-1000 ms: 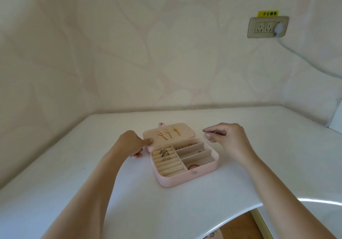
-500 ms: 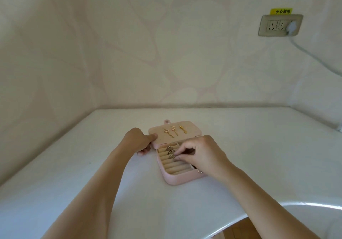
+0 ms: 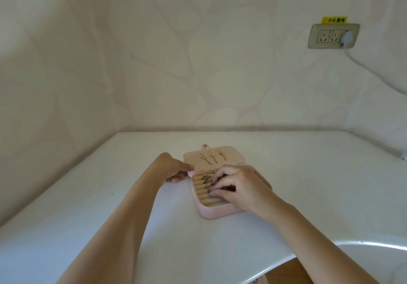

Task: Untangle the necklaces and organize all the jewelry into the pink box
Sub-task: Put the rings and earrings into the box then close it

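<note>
Nearest me the white surface (image 3: 330,184) curves away at its front edge, and both forearms reach out over it. The pink box (image 3: 206,213) sits open a little beyond the middle, its base toward me. My right hand (image 3: 240,188) lies over the base with the fingers curled. Their tips are bunched on what looks like a small ring (image 3: 208,186) at the padded rolls (image 3: 203,197). Two more rings (image 3: 206,177) stand in the slots just behind it.

I judge the ring light, hard and slippery, so it is best pinched by its band and pushed straight down between two rolls. The rolls look soft and should hold it. The box looks light enough to skid if I push.

My left hand (image 3: 171,168) seems to guard against that. One straight finger presses the box's far left corner by the hinge. The other fingers are tucked under on the surface, holding nothing.

Behind, the lid (image 3: 233,158) lies back flat with three dangling earrings (image 3: 212,155) pinned to its lining. They are delicate and easy to snag.

I see no necklaces. My right hand hides the box's right compartments, so I cannot tell what they hold.

Far off on the wall is a socket (image 3: 326,37) with a plug (image 3: 348,38), a cable (image 3: 374,74) and a yellow label (image 3: 334,20), well apart from my work.
</note>
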Motion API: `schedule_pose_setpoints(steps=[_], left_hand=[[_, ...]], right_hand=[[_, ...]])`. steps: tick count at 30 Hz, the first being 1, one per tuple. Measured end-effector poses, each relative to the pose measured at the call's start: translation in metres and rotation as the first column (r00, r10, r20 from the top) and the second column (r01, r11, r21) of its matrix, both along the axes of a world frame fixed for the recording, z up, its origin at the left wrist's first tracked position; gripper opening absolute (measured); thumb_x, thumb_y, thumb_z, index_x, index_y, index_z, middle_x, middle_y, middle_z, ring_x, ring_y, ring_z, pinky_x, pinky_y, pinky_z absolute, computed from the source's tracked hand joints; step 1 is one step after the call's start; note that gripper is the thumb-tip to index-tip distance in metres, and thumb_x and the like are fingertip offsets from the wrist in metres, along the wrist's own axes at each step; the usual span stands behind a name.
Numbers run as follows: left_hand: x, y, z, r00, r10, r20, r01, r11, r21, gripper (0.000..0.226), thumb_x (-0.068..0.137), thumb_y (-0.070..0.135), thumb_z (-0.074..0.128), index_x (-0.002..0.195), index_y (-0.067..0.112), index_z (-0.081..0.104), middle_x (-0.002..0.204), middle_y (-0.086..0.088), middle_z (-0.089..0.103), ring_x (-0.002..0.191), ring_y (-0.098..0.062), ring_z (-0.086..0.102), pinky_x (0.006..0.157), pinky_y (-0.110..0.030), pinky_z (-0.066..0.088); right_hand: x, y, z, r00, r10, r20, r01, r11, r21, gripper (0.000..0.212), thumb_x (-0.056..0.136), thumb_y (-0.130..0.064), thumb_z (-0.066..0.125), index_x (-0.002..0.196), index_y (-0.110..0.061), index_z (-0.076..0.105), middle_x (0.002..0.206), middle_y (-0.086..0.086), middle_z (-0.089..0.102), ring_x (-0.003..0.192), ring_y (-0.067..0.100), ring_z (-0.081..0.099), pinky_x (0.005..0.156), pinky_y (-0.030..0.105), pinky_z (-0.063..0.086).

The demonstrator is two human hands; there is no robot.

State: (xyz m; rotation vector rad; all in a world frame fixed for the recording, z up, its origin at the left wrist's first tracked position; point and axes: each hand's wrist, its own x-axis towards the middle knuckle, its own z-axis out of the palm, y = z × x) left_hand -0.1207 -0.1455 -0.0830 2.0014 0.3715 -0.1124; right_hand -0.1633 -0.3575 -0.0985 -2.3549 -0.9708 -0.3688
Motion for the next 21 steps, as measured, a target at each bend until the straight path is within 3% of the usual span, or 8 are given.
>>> schedule_pose_setpoints(steps=[4,8,10,12,15,17,19,21], left_hand=[[0.002,-0.001,-0.001,1.000,0.021,-0.021,-0.024,0.991,-0.128,0.024,0.077,0.006,0.075,0.095,-0.006,0.066,0.071,-0.011,0.064,0.050,-0.014,0.055,0.048,-0.020,0.046],[0.001,-0.014,-0.001,1.000,0.013,-0.016,-0.015,0.992,-0.121,0.015,0.076,0.007,0.073,0.084,0.000,0.063,0.065,-0.009,0.055,0.044,-0.013,0.041,0.041,-0.020,0.034],[0.001,-0.024,-0.004,1.000,0.009,0.004,-0.008,0.990,-0.143,0.021,0.077,0.018,0.073,0.085,0.002,0.062,0.071,-0.010,0.052,0.050,-0.015,0.037,0.049,-0.024,0.028],[0.000,-0.031,-0.008,0.997,0.060,0.044,-0.050,0.977,-0.206,0.023,0.081,0.025,0.069,0.085,0.003,0.062,0.075,-0.011,0.056,0.056,-0.017,0.042,0.054,-0.026,0.032],[-0.001,-0.034,-0.008,0.981,0.125,0.149,-0.062,0.929,-0.366,0.015,0.085,0.016,0.066,0.087,0.001,0.064,0.091,-0.017,0.067,0.077,-0.027,0.059,0.075,-0.033,0.048],[-0.005,-0.034,-0.004,0.964,0.130,0.234,-0.015,0.899,-0.437,0.011,0.086,0.010,0.066,0.093,0.001,0.063,0.102,-0.020,0.068,0.088,-0.030,0.063,0.089,-0.039,0.051],[-0.010,-0.033,0.003,0.939,0.153,0.308,0.004,0.891,-0.455,0.009,0.085,0.008,0.067,0.091,0.005,0.061,0.101,-0.019,0.067,0.088,-0.030,0.062,0.091,-0.043,0.050],[-0.014,-0.032,0.011,0.913,0.173,0.370,0.020,0.887,-0.462,0.012,0.084,0.009,0.068,0.092,0.007,0.061,0.095,-0.015,0.066,0.085,-0.028,0.060,0.088,-0.043,0.050]], right_hand=[[-0.003,-0.004,-0.001,1.000,-0.004,0.007,0.005,1.000,-0.018,0.015,0.084,-0.032,0.069,0.090,-0.022,0.078,0.096,-0.023,0.059,0.090,-0.028,0.040,0.079,-0.002,0.025],[-0.004,-0.008,-0.001,1.000,-0.002,0.001,0.002,1.000,-0.015,0.015,0.084,-0.033,0.069,0.090,-0.022,0.078,0.095,-0.026,0.055,0.086,-0.022,0.045,0.075,0.000,0.028],[-0.005,-0.010,-0.002,1.000,-0.006,-0.014,0.006,1.000,-0.007,0.015,0.084,-0.034,0.069,0.088,-0.022,0.077,0.095,-0.027,0.055,0.086,-0.019,0.047,0.074,0.001,0.028],[-0.006,-0.013,-0.001,1.000,0.006,-0.027,-0.006,1.000,0.008,0.014,0.084,-0.034,0.069,0.088,-0.023,0.077,0.095,-0.026,0.057,0.086,-0.015,0.050,0.073,0.002,0.030],[-0.005,-0.017,-0.001,0.996,0.042,-0.085,-0.038,0.998,0.042,0.013,0.084,-0.031,0.070,0.088,-0.022,0.077,0.096,-0.023,0.059,0.085,-0.011,0.053,0.071,0.003,0.031],[-0.005,-0.018,-0.002,0.992,0.050,-0.116,-0.040,0.996,0.083,0.011,0.083,-0.034,0.069,0.088,-0.027,0.077,0.095,-0.024,0.061,0.087,-0.009,0.056,0.071,0.006,0.035],[-0.007,-0.022,-0.002,0.992,0.023,-0.122,-0.002,0.986,0.168,0.011,0.083,-0.037,0.068,0.086,-0.030,0.076,0.094,-0.023,0.064,0.090,-0.003,0.060,0.074,0.016,0.045],[-0.008,-0.028,0.004,0.986,0.019,-0.168,0.037,0.944,0.327,0.008,0.085,-0.025,0.069,0.086,-0.022,0.076,0.089,-0.014,0.068,0.087,0.003,0.063,0.078,0.022,0.050]])
